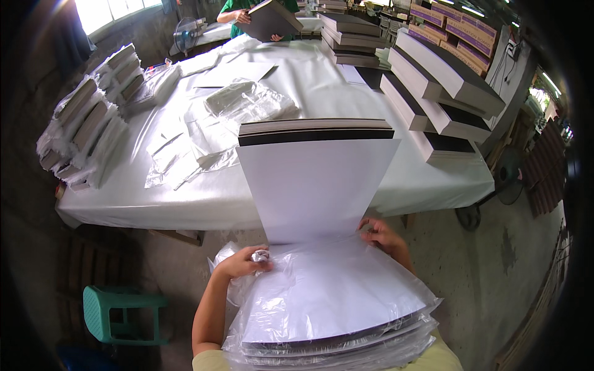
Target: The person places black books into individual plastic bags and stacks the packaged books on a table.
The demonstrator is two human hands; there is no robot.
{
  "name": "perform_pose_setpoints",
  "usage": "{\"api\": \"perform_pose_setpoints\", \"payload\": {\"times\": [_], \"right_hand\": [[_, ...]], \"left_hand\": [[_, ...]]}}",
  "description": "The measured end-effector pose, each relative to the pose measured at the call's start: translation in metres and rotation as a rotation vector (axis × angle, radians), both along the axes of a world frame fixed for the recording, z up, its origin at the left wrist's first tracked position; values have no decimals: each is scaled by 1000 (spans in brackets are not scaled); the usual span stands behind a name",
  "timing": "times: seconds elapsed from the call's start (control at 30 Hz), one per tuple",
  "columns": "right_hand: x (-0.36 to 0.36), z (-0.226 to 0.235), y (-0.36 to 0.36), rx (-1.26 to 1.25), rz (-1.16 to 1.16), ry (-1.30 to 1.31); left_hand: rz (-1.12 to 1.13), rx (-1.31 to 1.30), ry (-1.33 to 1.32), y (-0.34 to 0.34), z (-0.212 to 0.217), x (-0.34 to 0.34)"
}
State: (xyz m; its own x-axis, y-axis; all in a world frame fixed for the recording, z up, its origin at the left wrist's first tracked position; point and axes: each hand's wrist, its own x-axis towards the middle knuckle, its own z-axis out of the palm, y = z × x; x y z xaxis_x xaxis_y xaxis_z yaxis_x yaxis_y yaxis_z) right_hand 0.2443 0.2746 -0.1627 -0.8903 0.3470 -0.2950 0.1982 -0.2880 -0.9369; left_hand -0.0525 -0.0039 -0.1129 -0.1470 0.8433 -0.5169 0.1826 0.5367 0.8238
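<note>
A stack of white and black boards [318, 185] rises in front of me, its far end over the table edge. Its near end meets the mouth of a clear plastic bag [365, 272]; how far it reaches inside I cannot tell. The bag lies on top of several layered, plastic-wrapped boards [346, 349] against my body. My left hand [244, 262] is closed on bunched plastic at the bag's left side. At the right corner of the bag mouth, my right hand [382, 237] has its fingers curled on the plastic edge.
A white-covered table [433, 179] holds loose plastic bags [247, 102], wrapped board stacks [83, 130] at left and bare board stacks [439, 93] at right. Across it, another person [263, 18] holds a dark board stack. A green stool [120, 309] stands lower left; a fan [510, 179] stands right.
</note>
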Motion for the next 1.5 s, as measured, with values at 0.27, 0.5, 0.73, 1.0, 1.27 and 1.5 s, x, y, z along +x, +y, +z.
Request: {"api": "perform_pose_setpoints", "payload": {"times": [0.27,0.5,0.73,1.0,1.27,1.5], "right_hand": [[-6,-23,-3,230,27,-280],[-21,-83,6,1037,-171,-166],[-16,-29,-3,880,68,-381],[-29,106,-55,812,464,101],[-27,-14,-40,736,522,-241],[-33,-12,-15,953,576,-363]], "left_hand": [[366,273,-370,10,-97,-34],[693,242,-346,14,-169,-46],[150,226,161,-2,-53,-10],[322,264,-126,15,-89,-20],[628,344,-430,37,-173,-28],[738,474,427,13,-111,-51]]}}
